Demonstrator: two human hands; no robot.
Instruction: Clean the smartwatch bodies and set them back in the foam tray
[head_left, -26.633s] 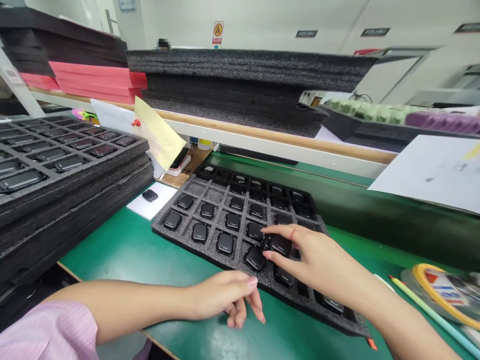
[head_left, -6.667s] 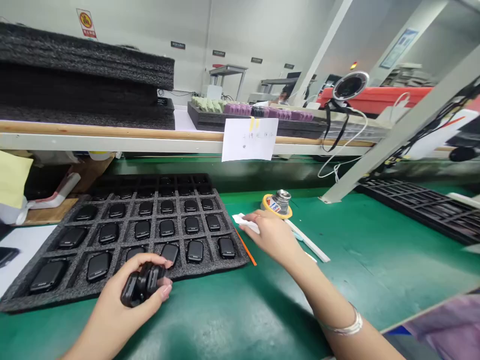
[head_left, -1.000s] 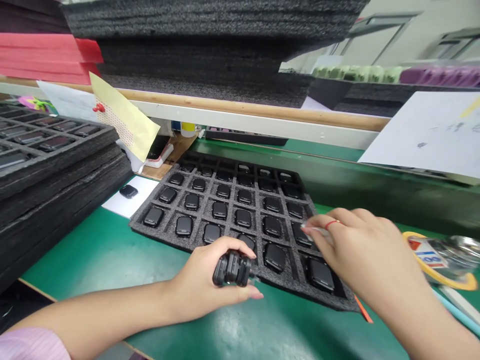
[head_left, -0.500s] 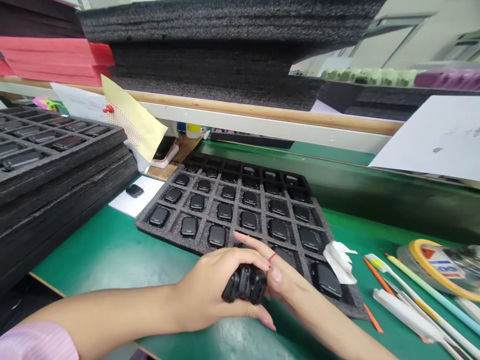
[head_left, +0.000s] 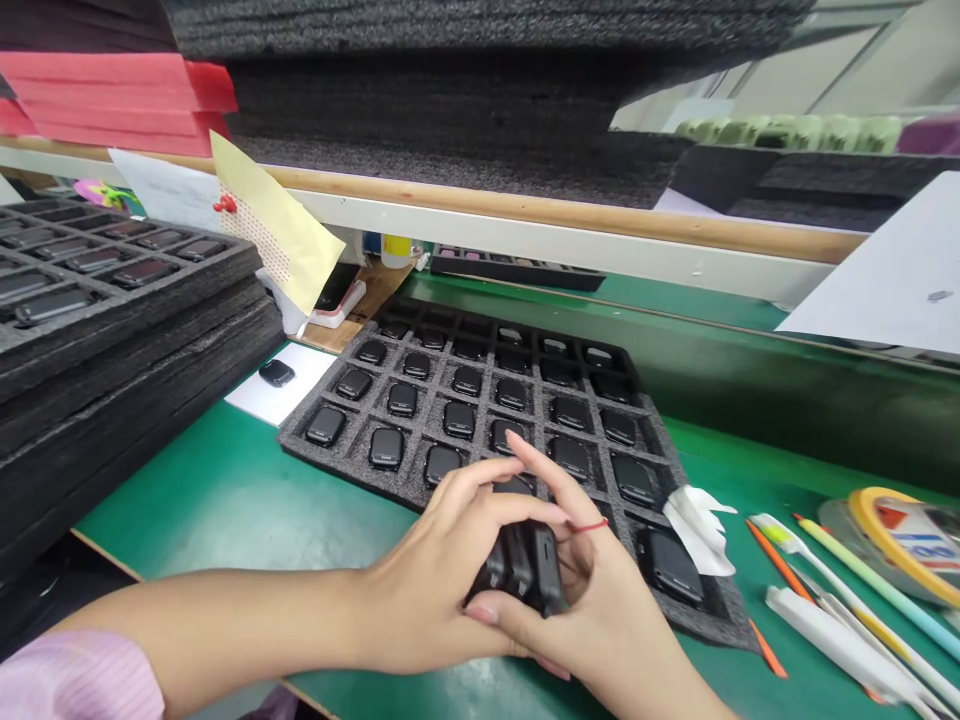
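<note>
Gripping a short row of black devices [head_left: 525, 565], the left hand [head_left: 431, 575] and right hand [head_left: 611, 590] meet at the near edge of the foam tray [head_left: 354, 462]. The left forearm enters nearly level from the left, a lilac sleeve [head_left: 86, 675] bunched near the elbow; its fingers arch over the top of the row, and its thumb passes underneath, partly hidden. The right forearm rises from the lower right. Its thumb lies across the row's lower front, and the finger with the red ring [head_left: 590, 525] extends up and left over the tray; the other fingers are partly hidden. Both grasps are narrow, closed on the same devices. A white tissue [head_left: 701, 530] rests on the tray's right edge.
</note>
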